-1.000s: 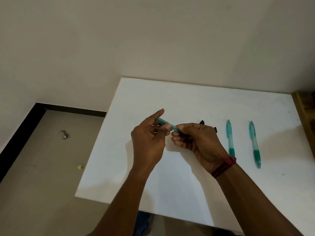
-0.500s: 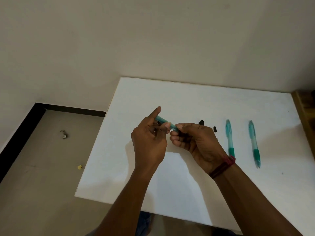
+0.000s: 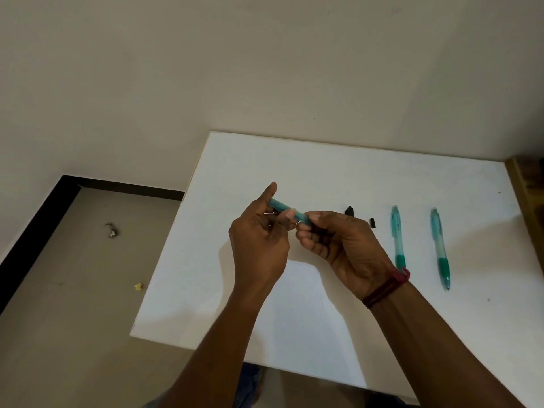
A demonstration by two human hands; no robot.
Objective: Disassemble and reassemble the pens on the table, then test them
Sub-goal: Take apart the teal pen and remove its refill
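Observation:
Above the middle of the white table (image 3: pixel 294 319) both hands hold one teal pen barrel (image 3: pixel 287 211). My left hand (image 3: pixel 260 245) pinches its far end between thumb and fingers, index finger raised. My right hand (image 3: pixel 338 245) grips the near end, which its curled fingers hide. Two whole teal pens lie side by side at the right, one (image 3: pixel 398 237) close to my right wrist, the other (image 3: pixel 440 248) further right. Small black pen parts lie behind my right hand, one (image 3: pixel 349 210) at its knuckles and one (image 3: pixel 373 223) beside it.
The table's left edge drops to a tan floor with a scrap of debris (image 3: pixel 112 230) and a yellow bit (image 3: pixel 138 286). A wooden piece of furniture (image 3: pixel 530 195) borders the table at the right. A cream wall stands behind.
My left index finger has lifted a little higher along the barrel. The hands stay in the same place with the barrel between them; the pens on the table have not moved.

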